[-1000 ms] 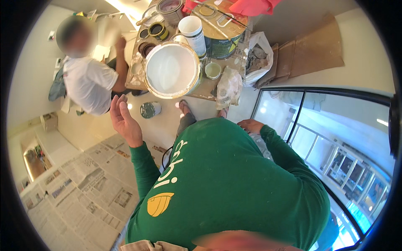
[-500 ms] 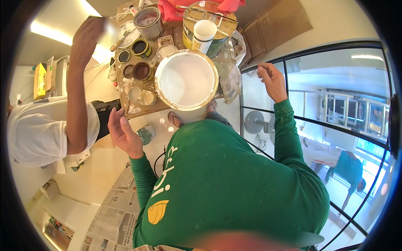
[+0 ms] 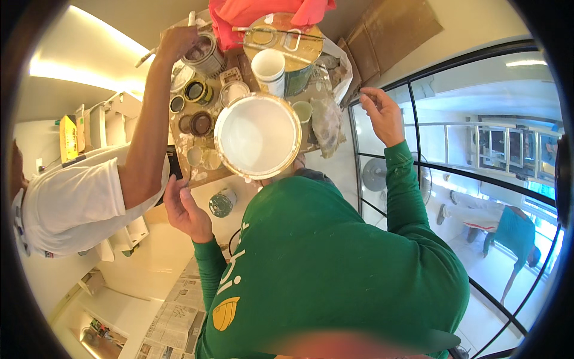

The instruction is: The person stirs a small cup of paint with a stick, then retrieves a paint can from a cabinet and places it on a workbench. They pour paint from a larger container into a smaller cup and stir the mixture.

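Left hand [image 3: 187, 209], fingers and thumb parted, near the paint-spattered table [image 3: 215, 173]; right hand [image 3: 385, 118], loosely curled, thumb and fingertips slightly apart, beside the black-framed glass partition [image 3: 451, 143]. Between them, an open-topped paint bucket [image 3: 257, 176] stands at the table's near edge.

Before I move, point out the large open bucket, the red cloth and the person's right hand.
Large open bucket [image 3: 258, 176]: head view, near edge of its rim.
Red cloth [image 3: 254, 11]: head view, middle of its folds.
Person's right hand [image 3: 385, 121]: head view, middle of the hand.
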`<action>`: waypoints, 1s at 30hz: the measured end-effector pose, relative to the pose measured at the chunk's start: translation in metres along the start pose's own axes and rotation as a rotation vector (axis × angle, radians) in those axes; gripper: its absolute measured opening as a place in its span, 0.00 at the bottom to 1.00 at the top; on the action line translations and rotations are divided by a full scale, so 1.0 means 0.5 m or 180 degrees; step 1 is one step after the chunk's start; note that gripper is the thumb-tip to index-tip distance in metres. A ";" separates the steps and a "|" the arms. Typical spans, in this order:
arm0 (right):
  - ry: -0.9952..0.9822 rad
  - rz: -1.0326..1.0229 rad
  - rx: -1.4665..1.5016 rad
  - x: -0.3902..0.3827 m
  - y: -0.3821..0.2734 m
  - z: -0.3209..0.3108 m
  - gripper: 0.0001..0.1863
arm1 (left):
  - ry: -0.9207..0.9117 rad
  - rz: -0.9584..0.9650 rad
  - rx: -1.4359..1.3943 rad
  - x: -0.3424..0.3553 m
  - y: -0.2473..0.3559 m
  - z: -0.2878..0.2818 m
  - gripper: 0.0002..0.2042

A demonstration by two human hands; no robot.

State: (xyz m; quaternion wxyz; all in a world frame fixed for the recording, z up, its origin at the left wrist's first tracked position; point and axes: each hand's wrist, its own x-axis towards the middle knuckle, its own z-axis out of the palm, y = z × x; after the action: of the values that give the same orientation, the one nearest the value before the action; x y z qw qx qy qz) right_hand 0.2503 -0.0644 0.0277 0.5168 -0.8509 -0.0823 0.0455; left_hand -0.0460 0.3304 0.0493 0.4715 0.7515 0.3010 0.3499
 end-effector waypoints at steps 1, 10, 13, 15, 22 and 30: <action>0.0061 -0.0033 0.0186 0.016 -0.004 0.006 0.15 | -0.0002 0.0044 0.0047 -0.007 0.007 0.003 0.19; -0.0094 -0.1794 0.0143 0.222 -0.154 0.063 0.11 | 0.0397 -0.0104 0.0326 -0.094 0.054 0.036 0.18; -0.0253 -0.2423 -0.0287 0.271 -0.201 0.088 0.11 | 0.0539 -0.0130 0.0326 -0.116 0.058 0.038 0.17; -0.0294 -0.2659 -0.0541 0.289 -0.217 0.107 0.13 | 0.0743 -0.0221 0.0496 -0.133 0.059 0.036 0.17; -0.0885 -0.2675 -0.0788 0.280 -0.223 0.129 0.14 | 0.1022 -0.0466 0.0619 -0.193 0.045 0.046 0.17; -0.0589 -0.2082 0.0160 0.239 -0.203 0.072 0.13 | 0.1059 -0.0477 0.0202 -0.172 0.033 0.060 0.17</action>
State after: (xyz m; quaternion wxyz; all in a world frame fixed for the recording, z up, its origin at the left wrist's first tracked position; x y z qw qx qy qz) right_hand 0.3526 0.0355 0.1020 0.5152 -0.7587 -0.3963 -0.0437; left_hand -0.0691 0.2418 0.0344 0.4160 0.6732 0.4408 0.4236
